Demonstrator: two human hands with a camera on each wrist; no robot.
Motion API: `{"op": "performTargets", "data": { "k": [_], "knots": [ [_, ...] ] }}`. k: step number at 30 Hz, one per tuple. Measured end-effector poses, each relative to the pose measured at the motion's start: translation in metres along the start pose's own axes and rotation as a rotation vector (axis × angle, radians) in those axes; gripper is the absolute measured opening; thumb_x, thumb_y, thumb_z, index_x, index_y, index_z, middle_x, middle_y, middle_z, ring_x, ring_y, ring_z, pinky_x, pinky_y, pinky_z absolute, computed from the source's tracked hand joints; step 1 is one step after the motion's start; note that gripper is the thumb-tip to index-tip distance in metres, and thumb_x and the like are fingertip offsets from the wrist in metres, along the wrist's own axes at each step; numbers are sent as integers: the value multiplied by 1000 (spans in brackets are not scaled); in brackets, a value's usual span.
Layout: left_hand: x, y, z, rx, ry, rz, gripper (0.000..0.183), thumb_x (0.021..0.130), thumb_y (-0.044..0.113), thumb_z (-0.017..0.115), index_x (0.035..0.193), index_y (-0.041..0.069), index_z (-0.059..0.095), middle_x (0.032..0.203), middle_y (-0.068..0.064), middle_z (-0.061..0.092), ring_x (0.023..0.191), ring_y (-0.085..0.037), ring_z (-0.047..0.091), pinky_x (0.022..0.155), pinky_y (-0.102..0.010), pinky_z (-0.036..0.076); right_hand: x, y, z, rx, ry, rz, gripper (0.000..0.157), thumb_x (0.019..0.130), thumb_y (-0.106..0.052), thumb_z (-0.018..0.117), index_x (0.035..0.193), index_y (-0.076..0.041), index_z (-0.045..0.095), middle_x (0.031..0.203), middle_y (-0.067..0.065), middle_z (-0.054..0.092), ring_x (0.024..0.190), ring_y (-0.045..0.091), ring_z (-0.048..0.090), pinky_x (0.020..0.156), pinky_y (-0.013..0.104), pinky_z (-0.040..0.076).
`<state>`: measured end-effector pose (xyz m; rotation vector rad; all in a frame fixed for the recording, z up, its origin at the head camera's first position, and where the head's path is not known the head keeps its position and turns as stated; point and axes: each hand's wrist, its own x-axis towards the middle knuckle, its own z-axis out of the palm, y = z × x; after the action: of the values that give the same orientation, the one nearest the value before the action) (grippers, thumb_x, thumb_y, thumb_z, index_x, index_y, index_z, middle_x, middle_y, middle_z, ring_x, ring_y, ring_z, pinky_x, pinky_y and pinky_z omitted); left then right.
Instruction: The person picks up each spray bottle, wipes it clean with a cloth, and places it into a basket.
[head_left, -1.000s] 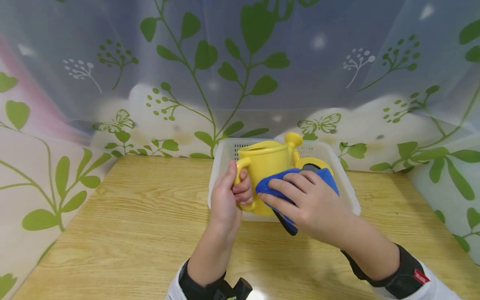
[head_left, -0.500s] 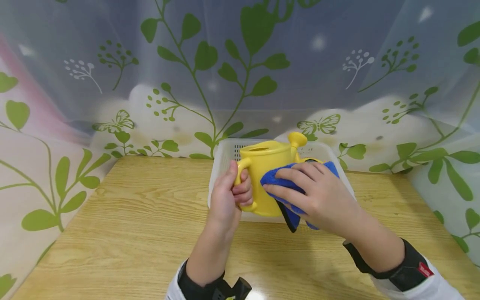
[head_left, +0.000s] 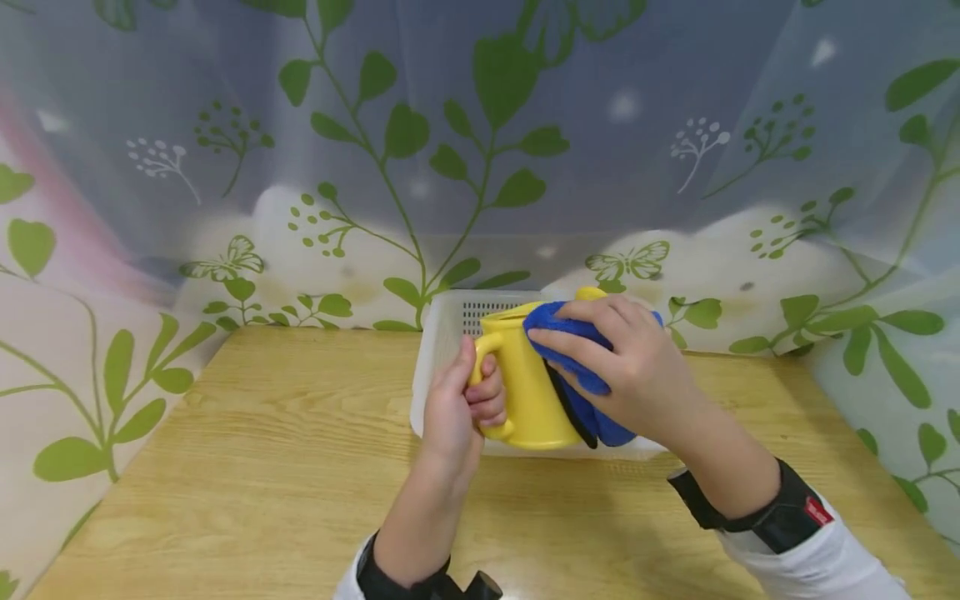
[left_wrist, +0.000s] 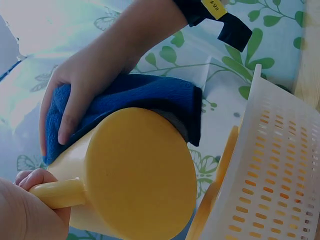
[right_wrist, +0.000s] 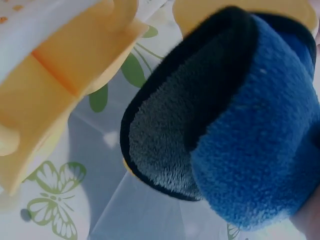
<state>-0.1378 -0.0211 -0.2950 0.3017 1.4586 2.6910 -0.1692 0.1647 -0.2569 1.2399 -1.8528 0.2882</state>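
A yellow watering can (head_left: pixel 525 396) is held up over the white basket, and my left hand (head_left: pixel 456 404) grips its handle. In the left wrist view the can's round base (left_wrist: pixel 142 172) faces the camera. My right hand (head_left: pixel 637 367) holds a folded blue cloth (head_left: pixel 611 427) with black edging against the can's side, up near the rim. Cloth and fingers cover the spout except for the top of its yellow rose (head_left: pixel 590 293). Seen from the right wrist, the cloth (right_wrist: pixel 260 125) shows a grey underside (right_wrist: pixel 170 125).
Beneath and behind the can stands the white slotted basket (head_left: pixel 435 350) on a wooden table (head_left: pixel 300 467). Inside the basket is another yellow object (left_wrist: pixel 215 190), its kind unclear. A leaf-patterned curtain (head_left: pixel 337 275) hangs behind the table.
My right hand has slid the cloth up along the can toward its rim, covering most of the spout. My left hand still grips the handle. The head view has tilted slightly upward.
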Motion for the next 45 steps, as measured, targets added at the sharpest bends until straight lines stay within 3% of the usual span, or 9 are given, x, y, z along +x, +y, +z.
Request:
{"op": "performTargets", "data": {
  "k": [6, 14, 19, 29, 36, 45],
  "knots": [
    [1, 2, -3, -36, 31, 32, 37, 101, 35, 24, 72, 13, 35, 51, 11, 25, 43, -5, 20, 44, -18, 16, -13, -11, 4, 37, -59, -86, 22, 90, -23, 57, 110, -16, 64, 102, 12, 60, 88, 29, 54, 76, 44, 48],
    [2, 5, -6, -90, 56, 18, 38, 101, 34, 25, 71, 15, 38, 50, 12, 26, 41, -3, 21, 43, -17, 16, -31, -27, 5, 94, -102, -144, 24, 95, -23, 46, 109, -17, 64, 101, 5, 62, 89, 23, 54, 76, 37, 46],
    [2, 7, -7, -71, 20, 17, 38, 101, 33, 24, 71, 14, 37, 49, 12, 26, 40, -4, 20, 43, -18, 15, -33, -25, 1, 134, -119, -155, 24, 96, -23, 45, 110, -17, 64, 103, 4, 62, 89, 23, 53, 75, 37, 46],
    [0, 5, -3, -20, -41, -17, 36, 101, 34, 25, 73, 13, 36, 49, 11, 26, 42, -5, 20, 43, -18, 16, -12, 3, -2, 121, -19, -124, 22, 92, -26, 55, 108, -16, 65, 103, 11, 60, 88, 26, 54, 76, 41, 46],
    [0, 5, -1, -21, -62, -28, 36, 101, 34, 23, 73, 14, 35, 49, 12, 27, 42, -4, 20, 43, -18, 16, -1, 16, -3, 144, 69, -33, 22, 91, -26, 57, 106, -12, 66, 103, 17, 58, 88, 30, 53, 72, 43, 43],
    [1, 8, -8, -122, -26, -19, 38, 101, 34, 24, 70, 15, 36, 47, 13, 27, 40, -2, 21, 43, -18, 13, -9, 7, 1, 201, 31, -71, 22, 90, -26, 58, 105, -12, 66, 103, 14, 58, 90, 28, 53, 76, 41, 44]
  ]
}}
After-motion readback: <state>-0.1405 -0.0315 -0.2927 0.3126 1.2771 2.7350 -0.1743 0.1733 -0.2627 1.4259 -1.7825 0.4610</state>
